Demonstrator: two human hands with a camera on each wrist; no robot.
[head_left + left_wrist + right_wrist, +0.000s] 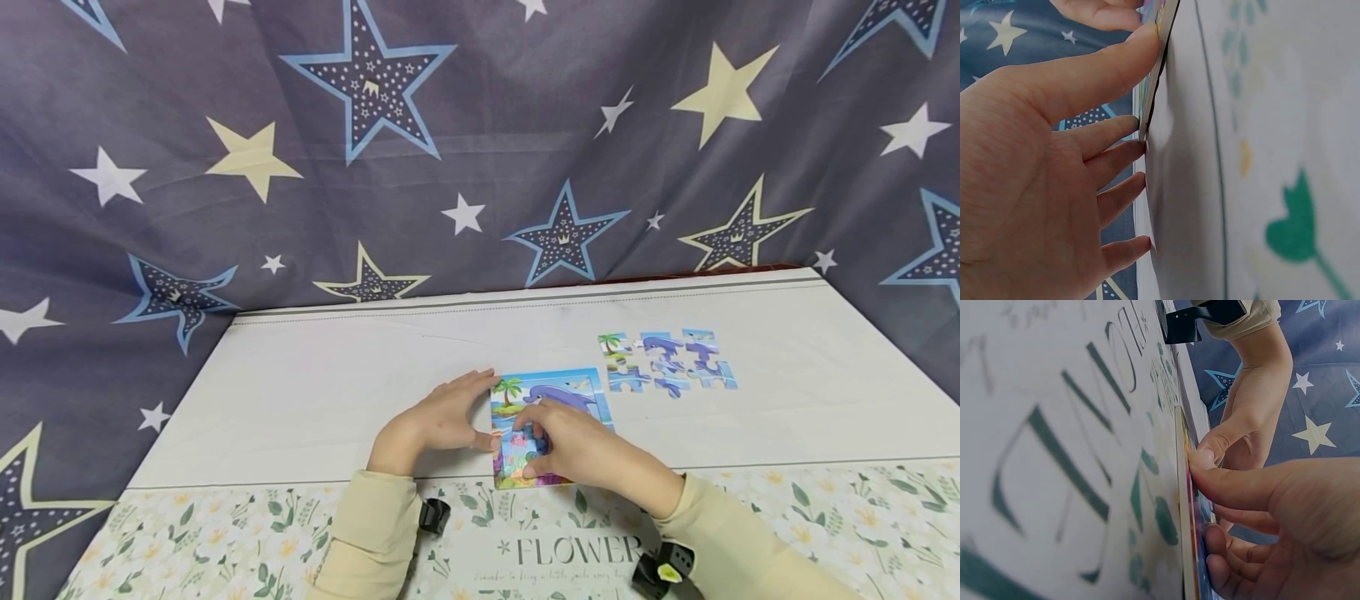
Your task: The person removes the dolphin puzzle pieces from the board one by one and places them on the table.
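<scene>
A dolphin jigsaw puzzle board (506, 408) lies flat on the table, with a palm tree and a dolphin pictured in its upper part. My left hand (442, 417) is at its left edge. The thumb (1141, 53) touches the board's edge, and the other fingers extend loosely along it. Over the lower part, my right hand (573, 442) has its fingers curled and its thumb opposite, around a puzzle piece (517, 450). The hand hides part of the board and the exact contact. In the right wrist view, the right thumb (1229, 486) lies at the board's near edge.
Several loose puzzle pieces (663, 375) lie in two rows right of the board. The white table (300, 392) has a floral front strip (225, 533) with printed lettering. A star-patterned cloth (480, 142) hangs behind. Dark wrist devices (433, 517) sit on both sleeves.
</scene>
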